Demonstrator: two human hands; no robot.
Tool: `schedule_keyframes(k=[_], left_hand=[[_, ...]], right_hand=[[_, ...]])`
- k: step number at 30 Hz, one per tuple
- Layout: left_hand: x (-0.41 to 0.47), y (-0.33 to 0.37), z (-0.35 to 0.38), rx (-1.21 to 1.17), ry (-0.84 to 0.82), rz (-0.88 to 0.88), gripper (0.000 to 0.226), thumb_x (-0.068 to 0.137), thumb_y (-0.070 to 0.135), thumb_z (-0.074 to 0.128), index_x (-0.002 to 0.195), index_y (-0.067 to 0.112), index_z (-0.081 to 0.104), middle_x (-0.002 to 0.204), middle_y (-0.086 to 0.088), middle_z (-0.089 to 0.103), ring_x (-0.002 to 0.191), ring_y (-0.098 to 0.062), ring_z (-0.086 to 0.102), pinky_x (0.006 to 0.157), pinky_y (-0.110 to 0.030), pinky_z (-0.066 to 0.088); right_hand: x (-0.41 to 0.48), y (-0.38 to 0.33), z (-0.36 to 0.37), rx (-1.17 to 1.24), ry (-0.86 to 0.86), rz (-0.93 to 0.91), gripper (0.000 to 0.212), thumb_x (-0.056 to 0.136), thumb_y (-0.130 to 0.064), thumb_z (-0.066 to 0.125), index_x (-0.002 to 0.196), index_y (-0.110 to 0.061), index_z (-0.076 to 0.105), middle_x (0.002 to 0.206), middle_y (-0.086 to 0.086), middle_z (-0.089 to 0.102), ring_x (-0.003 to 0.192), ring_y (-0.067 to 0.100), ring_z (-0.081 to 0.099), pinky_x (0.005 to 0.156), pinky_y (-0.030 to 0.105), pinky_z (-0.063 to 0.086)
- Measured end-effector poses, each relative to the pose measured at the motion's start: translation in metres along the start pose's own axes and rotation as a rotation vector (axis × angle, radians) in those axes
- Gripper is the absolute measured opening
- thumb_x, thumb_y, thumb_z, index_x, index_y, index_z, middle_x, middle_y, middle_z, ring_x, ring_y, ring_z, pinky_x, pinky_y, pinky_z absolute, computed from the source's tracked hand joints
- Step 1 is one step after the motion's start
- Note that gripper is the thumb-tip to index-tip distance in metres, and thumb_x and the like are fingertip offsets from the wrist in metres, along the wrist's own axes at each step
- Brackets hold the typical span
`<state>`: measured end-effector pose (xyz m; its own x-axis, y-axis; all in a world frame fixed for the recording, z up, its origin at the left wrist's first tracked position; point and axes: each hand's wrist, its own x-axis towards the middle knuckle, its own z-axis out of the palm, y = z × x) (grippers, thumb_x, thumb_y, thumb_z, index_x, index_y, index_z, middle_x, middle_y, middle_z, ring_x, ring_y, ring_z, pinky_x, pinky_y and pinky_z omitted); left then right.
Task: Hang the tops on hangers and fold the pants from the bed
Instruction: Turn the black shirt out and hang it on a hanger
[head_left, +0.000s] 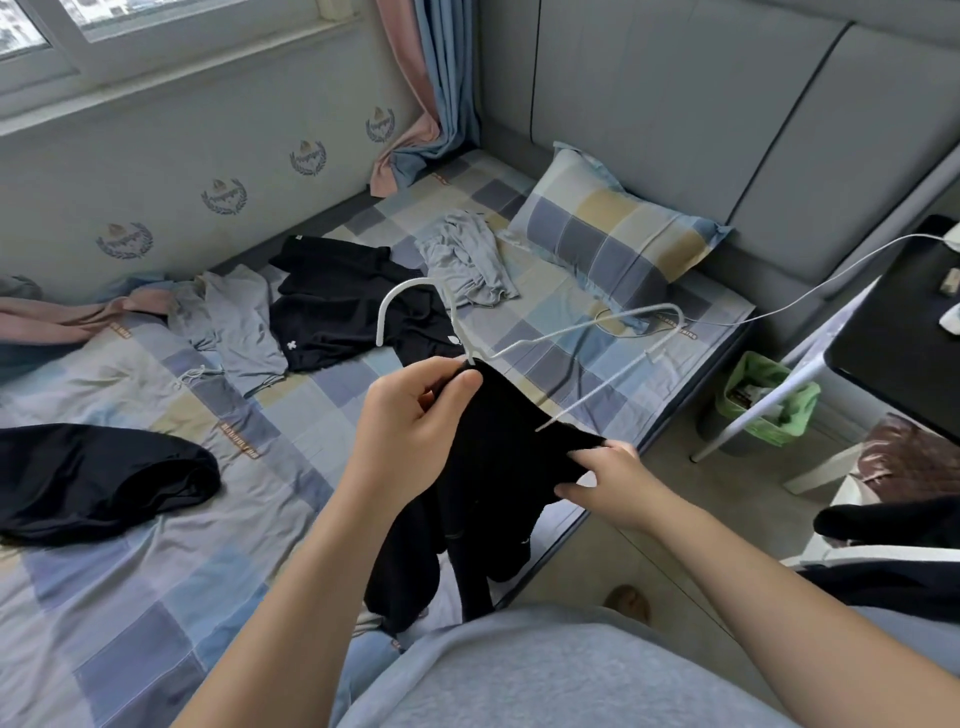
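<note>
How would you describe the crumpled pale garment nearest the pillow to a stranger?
Find the checked pillow by the grey headboard. Just left of it on the bed lies a crumpled pale blue-grey garment. The black garment with white logos separates it from the other pale garment, farther left.

A home bedroom: a bed (156, 597) with a checked sheet runs along the wall under a window (156, 31). A matching checked pillow (613, 234) lies at a padded grey headboard (675, 130). A pink-and-blue curtain (436, 78) hangs in the corner. Loose clothes (332, 306) lie on the sheet, and a green-lined waste bin (763, 400) stands on the floor beside the bed.
</note>
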<state>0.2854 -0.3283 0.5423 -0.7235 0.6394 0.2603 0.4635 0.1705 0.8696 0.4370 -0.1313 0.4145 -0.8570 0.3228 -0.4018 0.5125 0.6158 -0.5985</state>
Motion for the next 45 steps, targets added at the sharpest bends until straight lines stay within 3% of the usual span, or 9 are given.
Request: schedule_keyframes(k=[5,11,17,21,26,29,33,37,45], left_hand=[[-0.003,-0.012,-0.023,-0.008,-0.100,-0.011,0.033,0.094,0.026,0.058,0.068,0.005,0.058,0.055,-0.006,0.034,0.052,-0.011,0.031,0.050,-0.030,0.025],[-0.012,-0.028,-0.053,0.084,-0.245,-0.076,0.042,0.099,0.031,0.059,0.072,0.000,0.057,0.056,0.001,0.032,0.051,-0.012,0.030,0.050,-0.027,0.025],[-0.015,-0.040,-0.058,0.264,-0.309,-0.245,0.032,0.099,0.030,0.060,0.071,0.015,0.067,0.047,0.010,0.036,0.043,-0.006,0.031,0.046,-0.017,0.027],[-0.015,-0.039,-0.042,0.357,-0.409,-0.274,0.041,0.101,0.035,0.056,0.071,0.007,0.058,0.049,0.004,0.037,0.044,-0.007,0.033,0.047,-0.020,0.029],[-0.013,-0.023,-0.011,0.384,-0.449,-0.159,0.042,0.102,0.038,0.053,0.069,0.013,0.052,0.059,-0.006,0.050,0.050,-0.015,0.042,0.053,-0.033,0.036],[-0.010,-0.016,0.003,0.362,-0.419,-0.071,0.036,0.102,0.037,0.053,0.071,0.018,0.055,0.060,0.002,0.053,0.053,-0.013,0.045,0.054,-0.030,0.036],[-0.007,-0.014,0.008,0.307,-0.362,-0.039,0.015,0.099,0.035,0.059,0.094,0.032,0.073,0.074,0.026,0.063,0.071,0.004,0.057,0.059,-0.015,0.039],[-0.003,-0.028,-0.001,0.290,-0.387,0.029,0.017,0.100,0.026,0.059,0.107,0.027,0.074,0.086,0.019,0.063,0.087,-0.001,0.059,0.074,-0.013,0.043],[0.007,-0.054,-0.036,0.403,-0.058,0.035,0.015,0.100,0.008,0.053,0.094,0.009,0.066,0.085,0.001,0.064,0.084,-0.027,0.056,0.079,-0.042,0.045]], right_hand=[[-0.006,0.028,0.002,-0.175,0.244,-0.070,0.020,0.097,-0.037,0.062,0.113,-0.030,0.071,0.111,-0.021,0.062,0.126,0.008,0.049,0.119,0.040,-0.004],[-0.002,0.035,-0.027,-0.144,0.438,-0.132,0.014,0.091,-0.031,0.072,0.100,-0.021,0.076,0.103,-0.010,0.068,0.117,0.013,0.054,0.117,0.041,0.005],[-0.009,0.007,-0.063,0.133,0.383,-0.218,0.009,0.087,-0.006,0.074,0.084,-0.015,0.073,0.098,-0.004,0.070,0.100,0.014,0.063,0.099,0.037,0.047],[-0.018,-0.024,-0.081,0.197,0.348,-0.267,0.008,0.093,-0.008,0.069,0.093,-0.014,0.074,0.108,-0.016,0.069,0.107,-0.008,0.059,0.093,0.006,0.040],[-0.032,-0.081,-0.086,0.278,0.277,-0.395,0.015,0.099,-0.026,0.059,0.106,-0.023,0.073,0.114,-0.013,0.069,0.112,-0.001,0.060,0.093,0.009,0.043],[-0.036,-0.105,-0.071,0.331,0.199,-0.437,0.012,0.099,-0.033,0.055,0.095,-0.037,0.066,0.109,-0.007,0.071,0.108,0.006,0.064,0.094,0.018,0.047],[-0.030,-0.104,-0.059,0.268,0.220,-0.412,0.038,0.100,-0.042,0.052,0.080,-0.010,0.056,0.065,0.007,0.052,0.061,0.017,0.049,0.060,0.029,0.042],[-0.030,-0.093,-0.059,0.326,0.240,-0.371,0.039,0.094,-0.055,0.059,0.079,-0.019,0.053,0.067,0.006,0.051,0.064,0.024,0.050,0.062,0.033,0.044],[-0.030,-0.073,-0.087,0.404,0.307,-0.312,0.033,0.092,-0.049,0.065,0.083,-0.018,0.075,0.053,-0.003,0.044,0.051,0.003,0.038,0.054,0.016,0.034]])
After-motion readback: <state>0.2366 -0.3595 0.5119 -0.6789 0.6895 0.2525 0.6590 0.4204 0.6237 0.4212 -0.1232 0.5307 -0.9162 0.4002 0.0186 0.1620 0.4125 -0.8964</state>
